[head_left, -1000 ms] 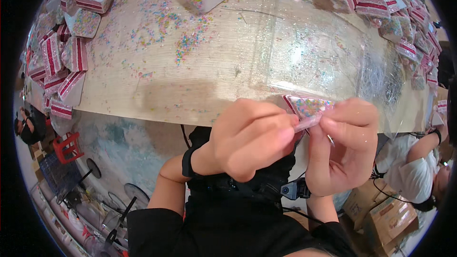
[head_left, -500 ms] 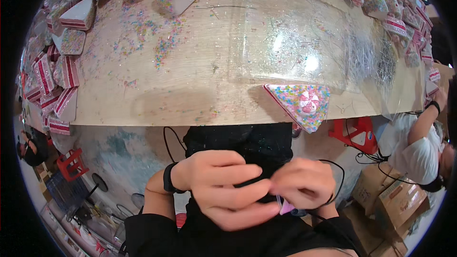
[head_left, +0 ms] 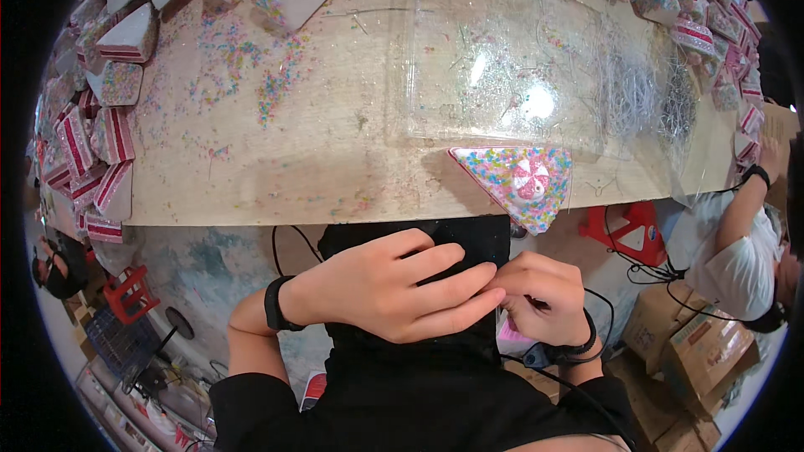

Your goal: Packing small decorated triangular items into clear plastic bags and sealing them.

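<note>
The left hand's [head_left: 394, 289] fingers spread loosely, the right hand's [head_left: 544, 297] curl; holds unclear. Best steady both, clear of the cake slice [head_left: 512, 176] ahead.

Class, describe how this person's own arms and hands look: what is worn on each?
The left hand and right hand wear no gloves. A broad, plain black band circles the left wrist; slimmer dark bands circle the right. Both arms have short black sleeves. A thin black cable loops beside the right wrist.
</note>
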Demonstrator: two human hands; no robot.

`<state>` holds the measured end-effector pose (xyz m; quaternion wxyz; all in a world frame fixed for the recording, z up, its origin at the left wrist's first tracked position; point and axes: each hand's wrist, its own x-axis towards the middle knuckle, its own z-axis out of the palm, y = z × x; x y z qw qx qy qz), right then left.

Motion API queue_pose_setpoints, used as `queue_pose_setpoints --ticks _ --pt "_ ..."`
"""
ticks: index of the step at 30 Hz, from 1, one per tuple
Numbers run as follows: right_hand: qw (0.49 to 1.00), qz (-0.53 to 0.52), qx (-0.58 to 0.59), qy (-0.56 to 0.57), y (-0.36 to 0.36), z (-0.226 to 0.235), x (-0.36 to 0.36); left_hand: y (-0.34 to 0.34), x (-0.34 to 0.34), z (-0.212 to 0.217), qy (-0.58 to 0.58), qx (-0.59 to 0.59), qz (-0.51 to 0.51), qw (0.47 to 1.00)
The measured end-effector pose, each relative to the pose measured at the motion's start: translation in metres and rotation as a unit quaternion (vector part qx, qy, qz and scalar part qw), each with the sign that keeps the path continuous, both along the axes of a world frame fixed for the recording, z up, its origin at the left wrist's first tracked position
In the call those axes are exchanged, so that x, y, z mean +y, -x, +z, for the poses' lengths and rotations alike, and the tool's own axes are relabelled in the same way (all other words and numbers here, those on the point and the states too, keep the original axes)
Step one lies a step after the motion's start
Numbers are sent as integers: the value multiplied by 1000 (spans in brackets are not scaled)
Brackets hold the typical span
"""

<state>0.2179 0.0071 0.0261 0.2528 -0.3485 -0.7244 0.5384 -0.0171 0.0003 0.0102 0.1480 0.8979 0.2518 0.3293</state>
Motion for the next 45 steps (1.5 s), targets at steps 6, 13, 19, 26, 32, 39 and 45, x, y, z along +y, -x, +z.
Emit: queue_pose_setpoints --ticks 6,13,19,26,32,39,45 --pt "999 33 -5 14 1 -6 -8 5 -3 -3 -111 72 -65 989" --pt "979 -9 -29 -202 3 -5 -9 -10 -5 -12 203 -69 -30 976" --pt "956 49 -42 -285 -5 5 4 -34 -23 -3 759 -357 12 545" --pt "955 11 -76 -285 -17 58 57 -39 8 1 -27 -234 267 935" --pt "955 48 -140 -257 -5 63 109 -31 36 -10 -128 -108 304 938" --pt "972 105 -89 -191 16 60 116 -27 32 -17 -129 -71 281 948" --pt "970 105 -138 -169 12 61 120 -27 33 -15 -114 -65 270 954"
